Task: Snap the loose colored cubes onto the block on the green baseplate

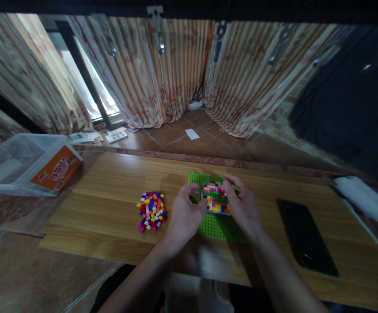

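A green studded baseplate (pixel 219 228) lies on the wooden board in front of me. On it sits a rectangular block of small multicoloured bricks (pixel 215 196), with rows of pink, green, red, yellow and blue. My left hand (pixel 186 213) is at the block's left side, its thumb by the edge and its fingers curled with a gap between. Over the block's right side is my right hand (pixel 241 202), thumb and forefinger close together near the upper right corner. Whatever sits between those fingertips is hidden or too small to name. Left of my left hand lies a pile of loose coloured bricks (pixel 151 211).
A black phone (pixel 306 237) lies on the wooden board (pixel 110 187) at the right, with a white object (pixel 368 198) beyond it. A clear plastic bin (pixel 28 161) with an orange label stands at the left. Striped curtains (pixel 175 74) hang behind.
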A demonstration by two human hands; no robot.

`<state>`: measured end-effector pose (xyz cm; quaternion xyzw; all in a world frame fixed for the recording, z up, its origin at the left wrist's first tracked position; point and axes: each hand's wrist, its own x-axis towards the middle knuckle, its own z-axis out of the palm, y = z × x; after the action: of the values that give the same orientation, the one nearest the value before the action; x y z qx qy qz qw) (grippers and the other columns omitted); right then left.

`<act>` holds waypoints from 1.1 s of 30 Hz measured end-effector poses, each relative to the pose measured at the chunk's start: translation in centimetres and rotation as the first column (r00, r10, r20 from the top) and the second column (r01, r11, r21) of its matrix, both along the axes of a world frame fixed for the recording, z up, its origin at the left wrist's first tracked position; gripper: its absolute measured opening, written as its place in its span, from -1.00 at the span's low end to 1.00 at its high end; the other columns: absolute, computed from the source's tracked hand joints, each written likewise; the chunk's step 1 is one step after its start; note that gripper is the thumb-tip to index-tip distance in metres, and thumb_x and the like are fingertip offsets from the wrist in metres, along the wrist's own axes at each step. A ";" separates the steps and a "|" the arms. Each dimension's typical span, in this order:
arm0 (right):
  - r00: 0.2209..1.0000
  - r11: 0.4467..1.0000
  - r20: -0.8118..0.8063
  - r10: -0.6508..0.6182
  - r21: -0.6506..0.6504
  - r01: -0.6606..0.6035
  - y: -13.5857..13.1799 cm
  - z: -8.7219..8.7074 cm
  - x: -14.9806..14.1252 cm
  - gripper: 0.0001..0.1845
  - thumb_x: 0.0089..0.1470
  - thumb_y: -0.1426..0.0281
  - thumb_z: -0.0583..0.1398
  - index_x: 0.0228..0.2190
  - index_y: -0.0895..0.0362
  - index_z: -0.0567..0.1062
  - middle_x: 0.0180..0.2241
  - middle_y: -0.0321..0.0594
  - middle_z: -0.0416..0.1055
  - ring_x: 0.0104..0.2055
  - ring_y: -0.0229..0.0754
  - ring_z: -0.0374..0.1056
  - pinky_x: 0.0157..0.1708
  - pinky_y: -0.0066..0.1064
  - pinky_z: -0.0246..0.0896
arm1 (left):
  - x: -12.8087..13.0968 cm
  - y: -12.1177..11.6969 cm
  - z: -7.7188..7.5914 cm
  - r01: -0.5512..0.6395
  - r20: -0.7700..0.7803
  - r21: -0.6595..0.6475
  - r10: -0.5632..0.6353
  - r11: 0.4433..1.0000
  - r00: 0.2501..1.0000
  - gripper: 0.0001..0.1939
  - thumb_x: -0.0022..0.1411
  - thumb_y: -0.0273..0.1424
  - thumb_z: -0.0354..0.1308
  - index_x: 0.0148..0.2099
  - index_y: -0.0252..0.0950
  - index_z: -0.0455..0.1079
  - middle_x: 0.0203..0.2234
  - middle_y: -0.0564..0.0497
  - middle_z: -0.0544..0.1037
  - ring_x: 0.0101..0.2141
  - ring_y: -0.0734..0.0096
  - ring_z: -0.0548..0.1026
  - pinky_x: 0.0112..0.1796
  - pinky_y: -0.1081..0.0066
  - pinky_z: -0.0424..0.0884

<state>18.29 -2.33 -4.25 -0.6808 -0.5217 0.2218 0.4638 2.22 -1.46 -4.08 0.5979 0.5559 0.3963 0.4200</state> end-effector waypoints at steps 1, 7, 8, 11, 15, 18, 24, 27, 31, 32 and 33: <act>1.000 1.000 -0.028 -0.010 -0.004 0.010 0.1 0.0 0.1 -0.51 0.18 0.06 0.08 -0.04 0.10 0.50 -0.01 -0.03 0.49 -0.01 0.04 0.42 0.01 -0.03 0.28 | 0.0 0.1 0.0 0.008 0.010 -0.014 -0.008 1.000 1.000 -0.64 0.07 -0.45 0.24 -0.03 -0.31 0.41 -0.27 -0.02 0.53 -0.40 0.45 0.44 -0.35 0.42 0.38; 0.999 1.000 -0.040 -0.013 -0.008 0.013 0.1 0.0 0.1 -0.52 0.15 0.05 0.11 -0.07 0.10 0.51 -0.04 -0.03 0.52 0.01 0.05 0.42 0.03 -0.02 0.27 | 0.5 0.3 -0.6 0.043 0.074 -0.032 -0.040 0.999 0.996 -0.61 0.05 -0.46 0.27 -0.02 -0.27 0.44 -0.25 -0.01 0.56 -0.41 0.46 0.46 -0.35 0.44 0.40; 1.000 1.000 -0.030 -0.010 -0.011 0.010 0.1 -0.1 0.2 -0.53 0.15 0.05 0.11 -0.08 0.10 0.51 -0.04 -0.03 0.52 0.01 0.05 0.42 0.04 -0.01 0.26 | 0.6 0.3 -0.6 0.045 0.079 -0.032 -0.042 0.998 0.996 -0.62 0.05 -0.46 0.27 -0.03 -0.26 0.44 -0.25 -0.01 0.56 -0.41 0.45 0.47 -0.35 0.44 0.40; 1.000 1.000 0.018 0.003 -0.031 -0.002 0.0 -0.3 0.3 -0.51 0.14 0.04 0.11 -0.05 0.10 0.50 -0.03 -0.01 0.52 0.00 0.07 0.43 0.03 0.02 0.26 | 0.7 0.3 -0.7 0.059 0.085 -0.042 -0.055 0.997 0.995 -0.66 0.08 -0.42 0.26 -0.04 -0.29 0.45 -0.24 -0.04 0.57 -0.40 0.44 0.47 -0.33 0.41 0.41; 0.997 0.998 0.076 0.028 -0.056 -0.024 -0.1 -0.7 0.3 -0.46 0.14 0.03 0.11 -0.01 0.13 0.48 -0.01 0.05 0.50 -0.01 0.08 0.43 0.02 0.02 0.27 | 0.9 0.5 -0.7 0.080 0.119 -0.057 -0.073 0.995 0.990 -0.69 0.17 -0.35 0.19 -0.05 -0.34 0.44 -0.22 -0.09 0.57 -0.37 0.42 0.49 -0.32 0.39 0.43; 0.995 0.998 0.101 0.028 -0.054 -0.023 -0.2 -0.9 0.3 -0.46 0.15 0.03 0.11 0.00 0.12 0.47 -0.02 0.04 0.51 -0.02 0.08 0.44 0.00 0.02 0.28 | 1.1 0.5 -0.9 0.060 0.132 -0.083 -0.049 0.995 0.990 -0.71 0.19 -0.37 0.17 -0.04 -0.35 0.44 -0.24 -0.10 0.58 -0.38 0.42 0.49 -0.32 0.40 0.43; 0.994 0.995 0.107 0.009 -0.099 0.001 -0.1 -0.9 0.2 -0.39 0.09 -0.02 0.11 0.00 0.14 0.48 -0.01 0.06 0.50 -0.01 0.12 0.44 0.01 0.03 0.28 | 1.4 0.3 -1.1 0.033 0.121 -0.087 -0.023 0.996 0.992 -0.70 0.17 -0.38 0.19 -0.04 -0.33 0.46 -0.21 -0.10 0.58 -0.37 0.42 0.48 -0.32 0.40 0.42; 0.992 0.994 0.124 0.019 -0.105 -0.006 -0.2 -0.9 0.2 -0.39 0.10 -0.02 0.10 0.00 0.14 0.48 -0.02 0.05 0.50 -0.03 0.12 0.44 -0.01 0.05 0.29 | 1.6 0.3 -1.0 0.015 0.126 -0.080 -0.004 0.997 0.992 -0.70 0.15 -0.39 0.20 -0.05 -0.33 0.46 -0.21 -0.09 0.58 -0.35 0.41 0.48 -0.30 0.40 0.41; 0.990 0.995 0.141 0.023 -0.102 -0.008 -0.1 -1.1 0.2 -0.40 0.10 -0.02 0.09 -0.01 0.12 0.48 -0.03 0.03 0.51 -0.04 0.13 0.44 -0.03 0.06 0.29 | 1.7 0.4 -0.7 0.006 0.141 -0.120 0.011 0.993 0.990 -0.69 0.13 -0.41 0.20 -0.05 -0.34 0.46 -0.28 -0.07 0.58 -0.41 0.44 0.44 -0.34 0.42 0.39; 0.989 0.995 0.144 0.023 -0.101 -0.008 -0.1 -1.2 0.3 -0.40 0.09 -0.02 0.10 -0.01 0.12 0.48 -0.03 0.03 0.50 -0.04 0.12 0.44 -0.03 0.06 0.29 | 1.8 0.4 -0.7 0.007 0.147 -0.125 0.011 0.992 0.989 -0.69 0.12 -0.41 0.21 -0.06 -0.34 0.47 -0.29 -0.06 0.58 -0.42 0.44 0.44 -0.35 0.42 0.39; 0.989 0.995 0.148 0.022 -0.097 -0.008 -0.1 -1.4 0.3 -0.41 0.09 -0.02 0.10 -0.01 0.11 0.49 -0.04 0.02 0.50 -0.04 0.12 0.44 -0.02 0.06 0.29 | 1.8 0.3 -0.6 0.006 0.150 -0.126 0.013 0.992 0.989 -0.70 0.12 -0.41 0.21 -0.06 -0.33 0.47 -0.30 -0.06 0.58 -0.42 0.44 0.44 -0.36 0.43 0.39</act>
<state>18.62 -2.38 -5.60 -0.7132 -0.5486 0.1987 0.3884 4.00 -1.15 -4.73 0.5378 0.5474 0.4051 0.4969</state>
